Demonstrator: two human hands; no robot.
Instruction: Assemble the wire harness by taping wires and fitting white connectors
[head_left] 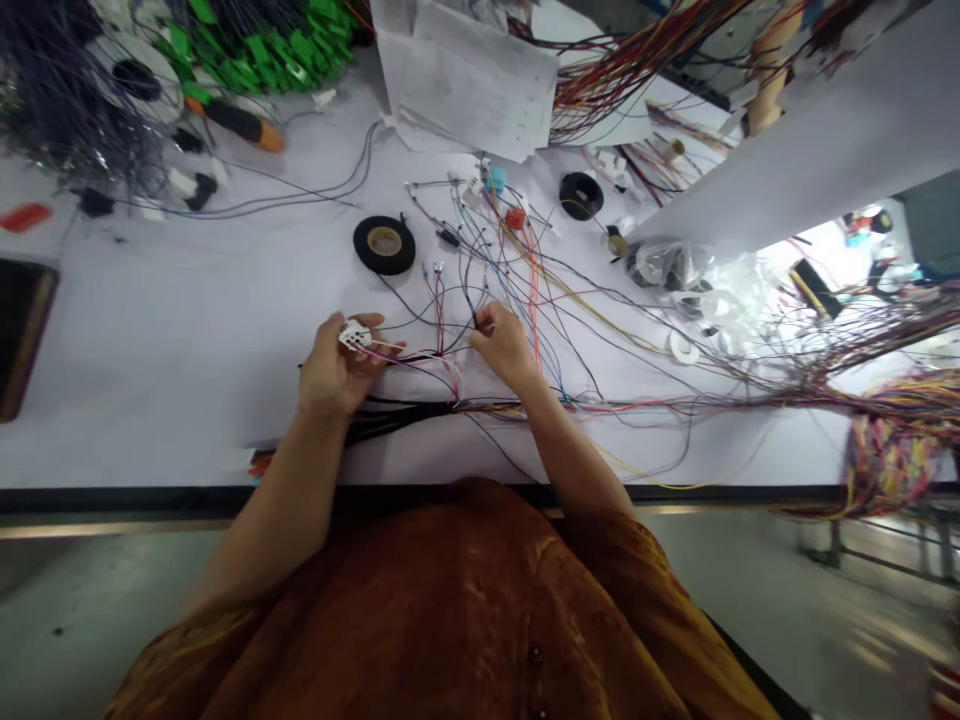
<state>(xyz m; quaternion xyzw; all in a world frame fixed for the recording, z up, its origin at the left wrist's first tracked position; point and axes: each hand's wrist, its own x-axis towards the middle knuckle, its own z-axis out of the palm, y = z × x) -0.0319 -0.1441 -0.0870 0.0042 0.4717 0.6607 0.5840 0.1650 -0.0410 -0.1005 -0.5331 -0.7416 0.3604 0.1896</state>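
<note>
My left hand (335,372) holds a white plastic connector (355,336) between thumb and fingers, its holed face turned up. A few thin wires run from the connector to the right. My right hand (504,340) is closed, thumb and fingertips pinched on a dark wire (470,290); the exact grip is partly hidden. Below both hands lies a wire bundle in black sleeving (401,418), whose bare wires stretch away to the right. Loose wire ends with small terminals fan out on the table beyond my right hand, near a blue connector (495,180) and a red connector (515,218).
A black tape roll (367,262) lies just beyond my hands, another black roll (581,196) farther right. Papers (465,85), green connectors (262,60) and an orange-black screwdriver (244,125) are at the back. A white post (795,140) slants on the right. A dark phone-like object (22,335) sits far left.
</note>
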